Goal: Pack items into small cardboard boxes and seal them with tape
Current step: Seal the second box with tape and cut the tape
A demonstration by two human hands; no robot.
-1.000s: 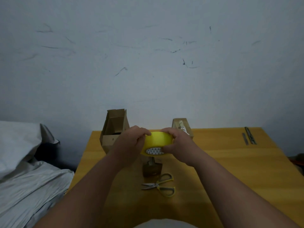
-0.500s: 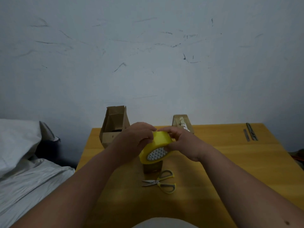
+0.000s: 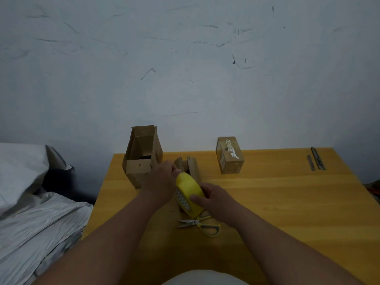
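Yellow tape roll [image 3: 190,189] sits gripped between both hands above the table [image 3: 277,202]: left hand [image 3: 159,182] clasps its far edge, right hand [image 3: 213,199] pinches its near rim.

No text, label or number is legible on anything here.

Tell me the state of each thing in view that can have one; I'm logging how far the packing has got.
Tall cardboard box: flaps open, upright.
Small box behind the tape: flaps up, unsealed.
Far box: closed, taped on top.
Yellow tape roll: held off the table, tilted.
Scissors: lying flat, blades closed.
Left hand: grips the roll's upper edge.
Right hand: grips the roll's lower side.
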